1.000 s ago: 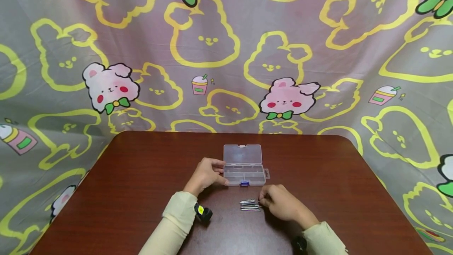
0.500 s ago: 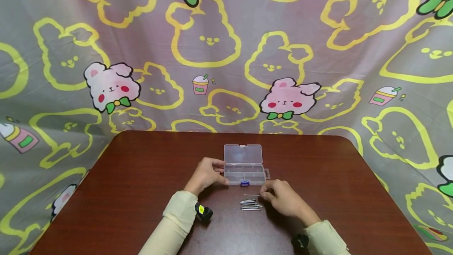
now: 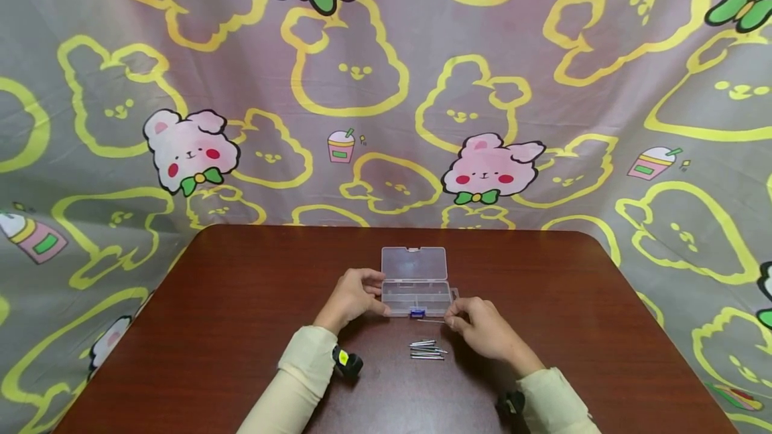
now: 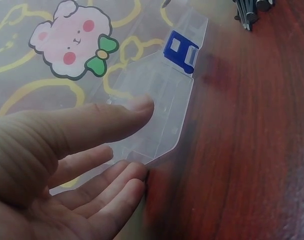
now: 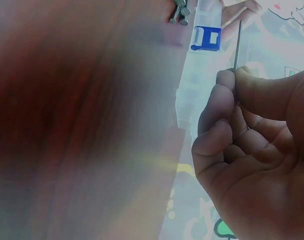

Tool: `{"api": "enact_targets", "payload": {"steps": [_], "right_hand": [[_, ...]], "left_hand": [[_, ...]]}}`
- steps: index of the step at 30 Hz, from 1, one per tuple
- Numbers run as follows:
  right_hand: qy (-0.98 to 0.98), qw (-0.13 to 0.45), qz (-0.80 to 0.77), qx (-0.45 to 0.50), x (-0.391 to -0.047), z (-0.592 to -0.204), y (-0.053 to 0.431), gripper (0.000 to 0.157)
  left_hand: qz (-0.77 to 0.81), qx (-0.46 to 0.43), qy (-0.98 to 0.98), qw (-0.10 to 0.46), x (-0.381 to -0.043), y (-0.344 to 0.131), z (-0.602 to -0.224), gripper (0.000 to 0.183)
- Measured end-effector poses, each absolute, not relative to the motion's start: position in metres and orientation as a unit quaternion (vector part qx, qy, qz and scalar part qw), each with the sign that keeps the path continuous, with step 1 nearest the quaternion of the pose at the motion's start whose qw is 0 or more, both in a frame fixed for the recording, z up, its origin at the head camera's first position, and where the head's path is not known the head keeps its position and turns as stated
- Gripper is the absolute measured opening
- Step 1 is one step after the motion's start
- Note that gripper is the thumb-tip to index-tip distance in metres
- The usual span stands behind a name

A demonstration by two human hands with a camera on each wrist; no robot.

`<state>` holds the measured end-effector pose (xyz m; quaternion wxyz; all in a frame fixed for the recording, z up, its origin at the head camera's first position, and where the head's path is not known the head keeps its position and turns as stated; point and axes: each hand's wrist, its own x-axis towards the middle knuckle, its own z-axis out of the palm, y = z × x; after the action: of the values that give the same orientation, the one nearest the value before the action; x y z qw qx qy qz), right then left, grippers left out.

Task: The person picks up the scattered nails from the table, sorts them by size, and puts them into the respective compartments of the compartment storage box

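A clear plastic compartment box (image 3: 401, 305) with a blue latch (image 3: 417, 313) lies on the table, its lid (image 3: 413, 264) swung back. My left hand (image 3: 350, 297) holds the box at its left end, thumb by the near corner and fingers along the side. In the left wrist view the thumb (image 4: 106, 122) lies across the clear plastic. My right hand (image 3: 485, 330) pinches a thin nail (image 5: 238, 45) between thumb and forefinger, beside the box's near right corner. The nail points left, just in front of the latch. Several nails (image 3: 427, 349) lie in a small pile nearer me.
The brown wooden table (image 3: 271, 266) has a patterned cloth (image 3: 374, 132) hanging behind it and at the sides. A hanging tab sticks out from the box's right side, partly behind my right hand.
My right hand has lifted a nail away from the pile and moved it forward to the box's near edge. The left hand and the box have stayed in place.
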<state>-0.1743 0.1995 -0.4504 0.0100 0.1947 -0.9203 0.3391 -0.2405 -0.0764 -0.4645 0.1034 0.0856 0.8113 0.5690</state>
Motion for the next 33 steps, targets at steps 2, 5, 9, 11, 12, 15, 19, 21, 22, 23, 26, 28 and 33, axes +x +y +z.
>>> {"api": "enact_targets", "payload": {"steps": [2,5,9,11,12,15,19,21,22,23,26,28,33], "right_hand": [[-0.920,0.008,0.342,0.188,-0.177,-0.450,0.200,0.017],[-0.919,0.003,0.352,0.177,-0.180,-0.449,0.200,0.016],[-0.916,-0.001,0.364,0.171,-0.184,-0.449,0.201,0.015],[-0.914,-0.003,0.369,0.170,-0.186,-0.448,0.201,0.016],[-0.913,-0.001,0.370,0.171,-0.187,-0.448,0.201,0.016],[-0.912,0.002,0.373,0.173,-0.189,-0.447,0.201,0.016],[-0.913,0.007,0.370,0.171,-0.193,-0.447,0.201,0.016],[-0.914,0.005,0.371,0.166,-0.194,-0.447,0.201,0.015],[-0.914,0.002,0.372,0.164,-0.195,-0.448,0.201,0.015],[-0.914,0.001,0.373,0.161,-0.197,-0.448,0.201,0.015],[-0.913,0.000,0.377,0.155,-0.200,-0.449,0.201,0.016],[-0.913,0.005,0.378,0.152,-0.203,-0.449,0.200,0.016],[-0.912,0.014,0.382,0.147,-0.211,-0.449,0.198,0.013]], "left_hand": [[0.569,0.087,0.811,0.102,-0.240,-0.077,-0.464,0.071],[0.568,0.088,0.812,0.102,-0.240,-0.077,-0.465,0.070],[0.564,0.085,0.815,0.104,-0.239,-0.077,-0.465,0.069],[0.563,0.083,0.815,0.105,-0.239,-0.077,-0.465,0.068],[0.562,0.083,0.816,0.105,-0.239,-0.077,-0.465,0.069],[0.562,0.083,0.817,0.105,-0.239,-0.076,-0.465,0.068],[0.562,0.083,0.816,0.107,-0.239,-0.076,-0.464,0.069],[0.562,0.085,0.816,0.107,-0.238,-0.076,-0.463,0.069],[0.563,0.085,0.815,0.107,-0.238,-0.076,-0.463,0.069],[0.563,0.086,0.815,0.107,-0.238,-0.076,-0.463,0.069],[0.565,0.088,0.814,0.105,-0.238,-0.076,-0.463,0.069],[0.565,0.088,0.814,0.104,-0.238,-0.076,-0.463,0.069],[0.564,0.086,0.815,0.103,-0.239,-0.075,-0.464,0.069]]}}
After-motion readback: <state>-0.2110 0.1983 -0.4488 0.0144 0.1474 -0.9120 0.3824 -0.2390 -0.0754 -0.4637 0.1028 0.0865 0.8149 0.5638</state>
